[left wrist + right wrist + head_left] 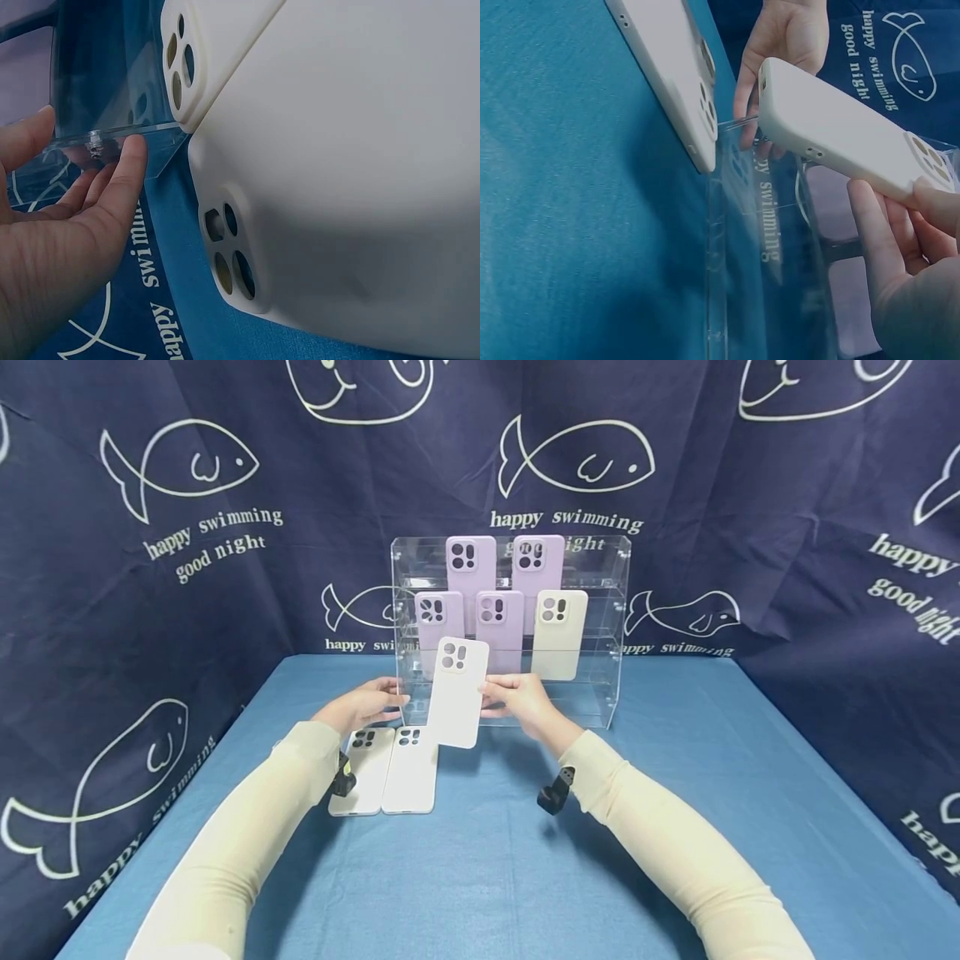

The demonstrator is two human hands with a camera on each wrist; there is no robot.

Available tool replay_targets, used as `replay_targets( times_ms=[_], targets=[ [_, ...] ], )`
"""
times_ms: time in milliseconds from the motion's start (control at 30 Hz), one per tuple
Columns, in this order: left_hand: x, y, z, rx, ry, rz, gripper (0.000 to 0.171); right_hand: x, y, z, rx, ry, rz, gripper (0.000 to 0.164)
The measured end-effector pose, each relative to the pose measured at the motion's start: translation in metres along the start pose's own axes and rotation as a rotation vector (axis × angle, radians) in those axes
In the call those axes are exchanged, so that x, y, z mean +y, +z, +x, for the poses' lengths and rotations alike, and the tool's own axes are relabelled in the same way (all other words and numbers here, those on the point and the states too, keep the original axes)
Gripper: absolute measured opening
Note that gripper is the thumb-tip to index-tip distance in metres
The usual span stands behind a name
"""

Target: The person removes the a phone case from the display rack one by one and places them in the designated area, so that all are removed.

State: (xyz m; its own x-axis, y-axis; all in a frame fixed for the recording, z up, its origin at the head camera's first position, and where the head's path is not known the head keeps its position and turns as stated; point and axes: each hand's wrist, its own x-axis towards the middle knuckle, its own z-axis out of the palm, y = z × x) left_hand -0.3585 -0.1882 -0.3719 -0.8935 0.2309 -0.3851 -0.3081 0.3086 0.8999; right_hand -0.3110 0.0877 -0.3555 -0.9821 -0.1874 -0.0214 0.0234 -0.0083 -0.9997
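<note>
Near the center of the head view, the right hand (pixel 521 697) pinches a white phone case (pixel 459 697) before a clear stand (pixel 602 647) bearing 4 purple cases (pixel 500 650) and 1 cream case (pixel 558 645), while 2 flat white cases (pixel 409 783) lie left of center beside the left hand (pixel 366 703). At left in the left wrist view, the left hand's thumb and fingers spread wide at the stand's edge. At right in the right wrist view, the right hand's thumb and fingers hold the tilted white phone case.
</note>
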Motion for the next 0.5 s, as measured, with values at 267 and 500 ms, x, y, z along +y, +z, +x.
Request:
replay_targets(
  times_ms=[267,500],
  targets=[
    [-0.003,0.0,0.002,0.01,-0.003,0.005,0.069,0.011,-0.001,-0.002,-0.024,0.059,0.029,0.034],
    [-0.002,0.0,0.002,0.014,-0.009,0.007,0.067,0.019,-0.005,-0.004,-0.077,0.065,0.023,0.033]
  ],
)
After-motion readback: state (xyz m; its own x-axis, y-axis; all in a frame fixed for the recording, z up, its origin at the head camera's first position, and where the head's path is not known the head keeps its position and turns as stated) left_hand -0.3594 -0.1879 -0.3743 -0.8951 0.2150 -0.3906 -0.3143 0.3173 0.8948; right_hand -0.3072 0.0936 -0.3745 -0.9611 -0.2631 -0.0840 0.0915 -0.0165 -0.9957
